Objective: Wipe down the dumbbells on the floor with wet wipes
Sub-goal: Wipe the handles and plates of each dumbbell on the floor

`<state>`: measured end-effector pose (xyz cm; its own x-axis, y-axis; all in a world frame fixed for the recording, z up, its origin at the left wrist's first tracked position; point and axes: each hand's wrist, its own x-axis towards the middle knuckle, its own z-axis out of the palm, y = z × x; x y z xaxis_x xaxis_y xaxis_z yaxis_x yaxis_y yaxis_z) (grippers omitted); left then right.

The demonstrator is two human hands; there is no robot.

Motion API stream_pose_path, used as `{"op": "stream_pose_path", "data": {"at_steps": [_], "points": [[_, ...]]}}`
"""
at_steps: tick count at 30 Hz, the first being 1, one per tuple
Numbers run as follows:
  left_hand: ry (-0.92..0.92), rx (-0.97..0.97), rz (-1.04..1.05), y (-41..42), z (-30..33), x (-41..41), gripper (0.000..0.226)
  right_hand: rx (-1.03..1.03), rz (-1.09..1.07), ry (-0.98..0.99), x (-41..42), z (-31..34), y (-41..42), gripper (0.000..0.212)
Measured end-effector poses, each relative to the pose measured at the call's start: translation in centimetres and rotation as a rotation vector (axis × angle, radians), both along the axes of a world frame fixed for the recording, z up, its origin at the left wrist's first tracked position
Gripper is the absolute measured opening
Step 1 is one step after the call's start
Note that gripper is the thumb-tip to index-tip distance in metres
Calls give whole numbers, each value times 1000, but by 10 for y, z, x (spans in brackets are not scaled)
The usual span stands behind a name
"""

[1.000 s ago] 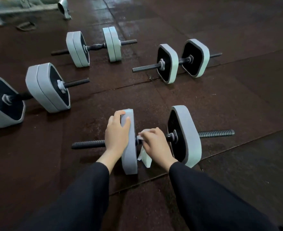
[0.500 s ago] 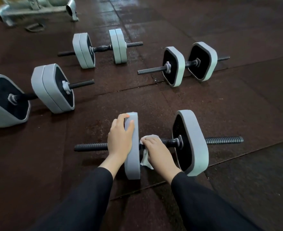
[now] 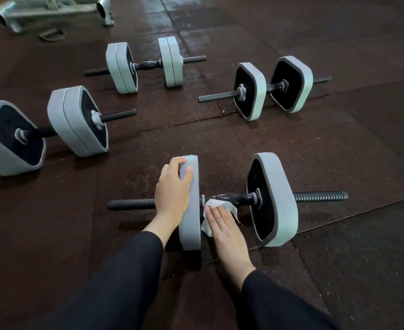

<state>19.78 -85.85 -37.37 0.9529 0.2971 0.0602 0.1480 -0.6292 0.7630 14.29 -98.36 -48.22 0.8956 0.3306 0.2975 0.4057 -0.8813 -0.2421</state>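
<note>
Right hand (image 3: 222,219) flat, fingers straight, pressing white wet wipe (image 3: 220,206) against the handle of the near dumbbell (image 3: 273,201). Left hand (image 3: 173,189) curled over its left grey plate. Underneath, dark rubber-tiled floor (image 3: 339,151), damp-looking. Farther off, three more dumbbells (image 3: 143,64) left and right; metal frame (image 3: 51,9) far left. Handle glistening wet.

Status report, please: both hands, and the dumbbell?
Left hand grips nearest grey-plated dumbbell's left plate. Right hand presses white wet wipe on black handle. Nothing in the way.
</note>
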Motion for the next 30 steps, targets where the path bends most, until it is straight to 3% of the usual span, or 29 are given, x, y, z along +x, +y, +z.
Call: {"op": "stream_pose_path", "data": {"at_steps": [11,16,20,27,30], "points": [[2,-6,3,0,0,1,27,203,-169,81,26,32,8,45],[-16,-13,3,1,0,0,26,124,-184,26,10,25,-6,52],[-8,-14,5,0,0,1,26,195,-292,140,37,32,-9,45],[-7,-9,-2,0,1,0,26,77,-355,153,27,39,-18,45],[-1,-25,-2,0,1,-1,26,107,-419,291,42,54,-21,27]]}}
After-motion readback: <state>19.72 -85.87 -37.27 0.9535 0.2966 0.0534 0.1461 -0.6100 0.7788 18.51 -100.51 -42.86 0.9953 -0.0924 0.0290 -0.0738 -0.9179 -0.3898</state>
